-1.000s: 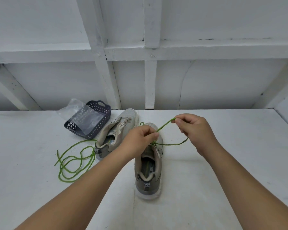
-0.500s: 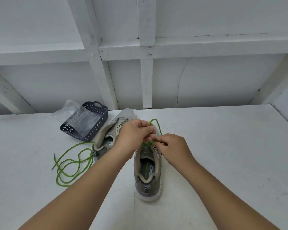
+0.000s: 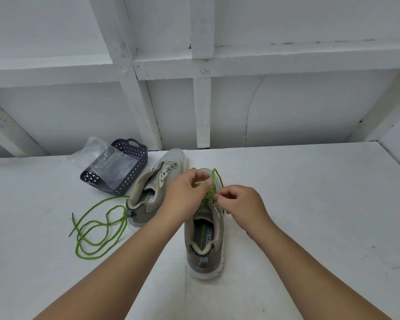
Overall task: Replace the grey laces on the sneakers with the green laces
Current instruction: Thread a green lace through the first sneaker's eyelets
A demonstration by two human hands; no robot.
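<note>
Two grey sneakers stand on the white table. The near sneaker [image 3: 203, 241] points away from me and has a green lace [image 3: 214, 181] threaded at its front. My left hand [image 3: 185, 195] pinches that lace above the tongue. My right hand [image 3: 240, 202] pinches the same lace at the eyelets on the right side. A loop of it rises between the hands. The far sneaker [image 3: 157, 181] lies to the left, angled, with no lace in it. A second green lace [image 3: 95, 229] lies loose in coils on the table at the left.
A dark perforated basket [image 3: 125, 167] with a clear plastic bag [image 3: 102, 155] over it sits at the back left. A white panelled wall [image 3: 263, 100] rises behind the table.
My right hand came in from the far right, where it held the lace stretched out, and now pinches it at the eyelets. The lace is now a short loop between the hands.
</note>
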